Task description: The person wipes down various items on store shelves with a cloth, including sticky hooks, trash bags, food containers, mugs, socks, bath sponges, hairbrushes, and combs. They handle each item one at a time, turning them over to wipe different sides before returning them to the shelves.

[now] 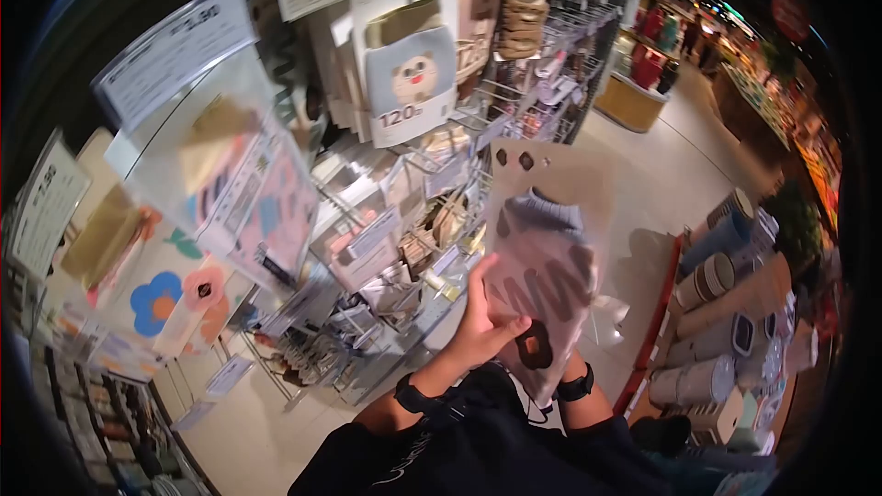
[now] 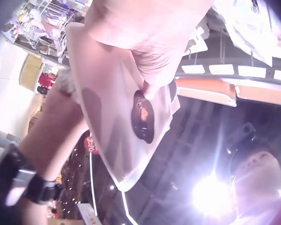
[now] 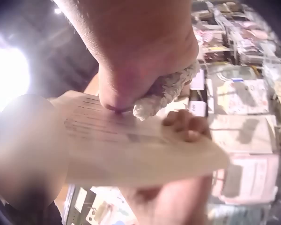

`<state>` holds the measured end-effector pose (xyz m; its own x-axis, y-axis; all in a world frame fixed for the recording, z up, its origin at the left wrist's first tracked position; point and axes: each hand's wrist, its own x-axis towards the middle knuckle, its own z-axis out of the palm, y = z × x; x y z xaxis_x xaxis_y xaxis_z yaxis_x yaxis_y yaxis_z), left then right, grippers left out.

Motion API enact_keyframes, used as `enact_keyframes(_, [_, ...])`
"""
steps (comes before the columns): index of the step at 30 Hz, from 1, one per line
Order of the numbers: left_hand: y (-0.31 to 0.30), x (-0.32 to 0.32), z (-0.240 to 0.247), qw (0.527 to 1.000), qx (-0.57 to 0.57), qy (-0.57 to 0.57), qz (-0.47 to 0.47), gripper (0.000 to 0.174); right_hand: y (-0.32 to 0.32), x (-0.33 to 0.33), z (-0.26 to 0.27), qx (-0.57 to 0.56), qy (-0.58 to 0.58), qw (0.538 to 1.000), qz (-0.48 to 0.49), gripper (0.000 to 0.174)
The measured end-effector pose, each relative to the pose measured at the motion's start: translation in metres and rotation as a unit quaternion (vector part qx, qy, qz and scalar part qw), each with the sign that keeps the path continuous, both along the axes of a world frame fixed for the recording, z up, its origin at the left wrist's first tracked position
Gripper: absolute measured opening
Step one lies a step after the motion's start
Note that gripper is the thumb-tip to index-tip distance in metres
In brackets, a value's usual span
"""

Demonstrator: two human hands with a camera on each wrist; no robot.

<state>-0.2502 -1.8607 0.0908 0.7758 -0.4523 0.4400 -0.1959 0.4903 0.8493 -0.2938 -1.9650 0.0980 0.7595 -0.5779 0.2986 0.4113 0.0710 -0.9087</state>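
My left hand [image 1: 484, 323] grips a flat translucent pack [image 1: 544, 266] by its left side, thumb on the front. The pack has a wavy dark pattern, a grey-blue ribbed piece near the top and a dark oval near the bottom. In the right wrist view, the left fingers [image 3: 183, 124] curl over the pack's edge, and its back carries lines of print. My right hand [image 3: 143, 65] is behind the pack, mostly hidden in the head view. It holds a crumpled white fluffy piece [image 3: 166, 93], fingertips right at the pack's back.
To the left, a display rack holds hanging packs, including one with a bear face [image 1: 415, 83] and one with flowers [image 1: 170, 289]. Price tags [image 1: 175, 50] jut out in front. Cups and canisters [image 1: 712, 349] line a low shelf at right. An aisle floor [image 1: 634, 184] runs between.
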Motion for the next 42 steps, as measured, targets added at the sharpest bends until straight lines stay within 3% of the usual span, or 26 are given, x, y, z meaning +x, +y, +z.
enact_keyframes(1, [0.008,0.003,0.010,0.996,-0.054,0.062,-0.026,0.094,0.002,0.005,0.001,0.142,0.004,0.989,0.050,0.022])
enact_keyframes(2, [0.019,0.008,0.016,0.988,-0.085,0.126,-0.036,0.091,-0.013,0.007,-0.005,-0.092,0.033,0.993,0.060,0.025])
enact_keyframes(3, [0.030,0.013,0.019,0.974,-0.118,0.189,-0.046,0.088,-0.041,0.010,-0.019,-0.322,0.054,0.943,0.068,0.028])
enact_keyframes(4, [0.041,0.019,0.016,0.973,-0.125,0.191,-0.029,0.088,-0.067,0.015,-0.043,-0.380,0.018,0.925,0.001,0.031])
enact_keyframes(6, [0.068,0.032,0.007,0.961,-0.137,0.232,-0.064,0.072,-0.081,0.019,0.013,-0.228,0.027,0.968,0.103,0.041])
enact_keyframes(8, [0.086,0.032,0.016,0.961,-0.150,0.230,-0.023,0.068,-0.085,0.017,0.042,-0.156,0.022,0.982,0.109,0.029])
enact_keyframes(15, [0.085,0.046,0.029,0.974,-0.125,0.167,0.089,0.060,-0.062,0.036,0.100,-0.372,-0.079,0.924,0.035,0.033])
enact_keyframes(17, [0.081,0.052,0.031,0.980,-0.098,0.120,0.128,0.057,-0.050,0.044,0.117,-0.503,-0.097,0.857,0.048,0.039])
enact_keyframes(20, [0.077,0.055,0.034,0.979,-0.092,0.121,0.139,0.054,-0.034,0.055,0.132,-0.548,-0.098,0.826,0.088,0.043])
enact_keyframes(25, [0.067,0.057,0.039,0.977,-0.061,0.113,0.173,0.051,-0.032,0.085,0.135,-0.546,-0.126,0.815,0.144,0.053])
enact_keyframes(28, [0.055,0.063,0.043,0.973,-0.022,0.106,0.202,0.048,-0.042,0.110,0.137,-0.610,-0.165,0.754,0.181,0.067])
enact_keyframes(29, [0.051,0.070,0.042,0.972,0.029,0.036,0.231,0.052,-0.045,0.117,0.142,-0.606,-0.168,0.756,0.182,0.067])
enact_keyframes(30, [0.047,0.076,0.044,0.962,0.080,-0.034,0.257,0.056,-0.044,0.122,0.147,-0.609,-0.166,0.756,0.175,0.070])
enact_keyframes(35, [0.023,0.094,0.082,0.957,0.087,0.027,0.277,0.056,-0.056,0.167,0.170,-0.614,-0.175,0.751,0.167,0.078])
enact_keyframes(37, [0.015,0.104,0.089,0.960,0.017,-0.020,0.280,0.057,-0.058,0.187,0.178,-0.611,-0.225,0.744,0.149,0.079])
enact_keyframes(39, [0.009,0.111,0.096,0.951,0.030,-0.047,0.303,0.056,-0.059,0.202,0.188,-0.604,-0.272,0.738,0.131,0.080])
enact_keyframes(42, [0.002,0.122,0.098,0.937,0.069,-0.096,0.329,0.056,-0.060,0.217,0.198,-0.624,-0.254,0.733,0.092,0.079])
